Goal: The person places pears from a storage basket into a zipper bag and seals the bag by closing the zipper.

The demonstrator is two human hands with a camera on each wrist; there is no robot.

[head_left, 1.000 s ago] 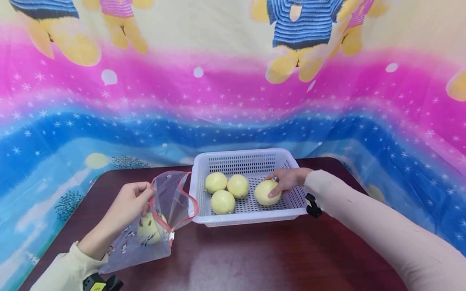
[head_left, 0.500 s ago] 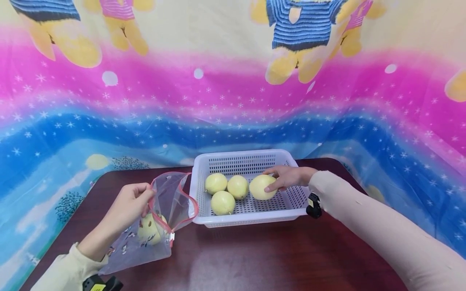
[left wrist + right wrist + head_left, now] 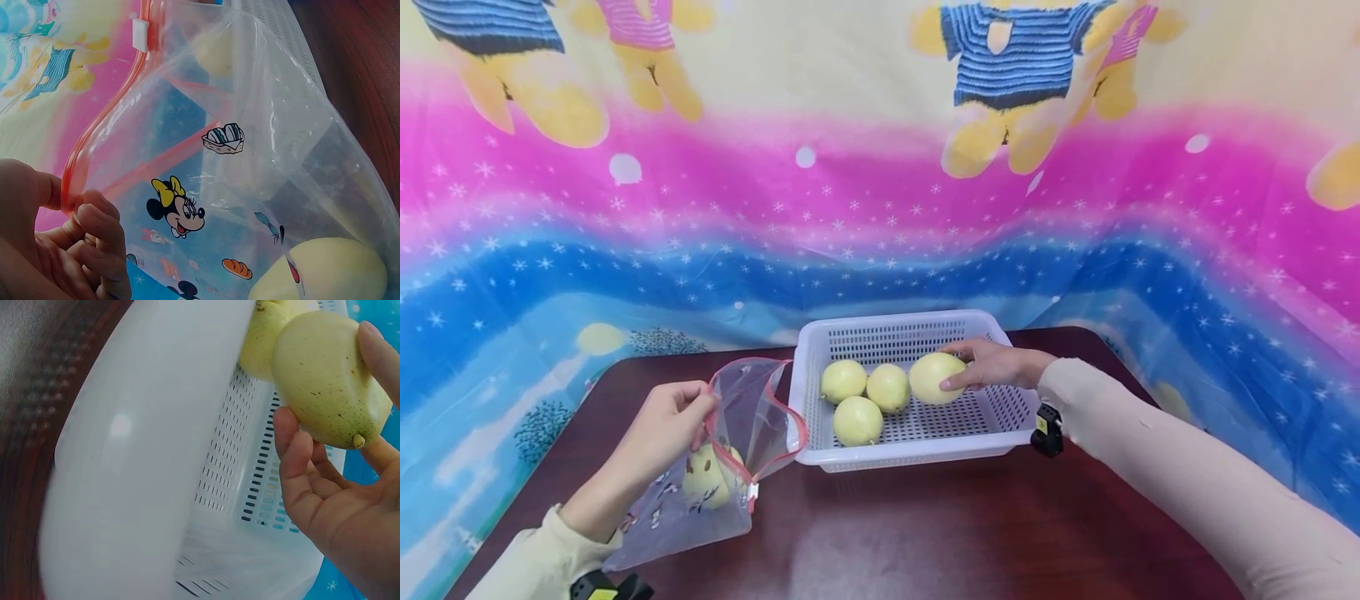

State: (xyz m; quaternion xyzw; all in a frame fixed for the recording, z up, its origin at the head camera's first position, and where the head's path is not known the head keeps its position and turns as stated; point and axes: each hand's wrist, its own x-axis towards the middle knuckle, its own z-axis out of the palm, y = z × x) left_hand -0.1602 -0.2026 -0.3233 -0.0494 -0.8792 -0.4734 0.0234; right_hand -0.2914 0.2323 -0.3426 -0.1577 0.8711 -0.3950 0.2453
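Observation:
My right hand (image 3: pixel 996 367) holds a pale yellow-green pear (image 3: pixel 934 379) between thumb and fingers, over the white plastic basket (image 3: pixel 917 454). In the right wrist view the pear (image 3: pixel 331 375) shows brown specks and a short stem. Several more pears (image 3: pixel 858 422) lie grouped in the basket's left half. My left hand (image 3: pixel 666 425) pinches the red-edged rim of a clear zip bag (image 3: pixel 647 533), whose mouth gapes towards the basket. One pear (image 3: pixel 331 269) sits inside the bag, seen through printed cartoon figures. A white slider (image 3: pixel 140 35) is on the bag's red zip.
Basket and bag are on a dark red-brown table (image 3: pixel 925 533). A colourful curtain (image 3: pixel 850 208) with printed bears hangs behind and round the table. The basket's near wall (image 3: pixel 144 444) fills much of the right wrist view.
My right hand has raised the pear off the basket's bottom and moved it slightly left. The left hand and the bag have barely moved.

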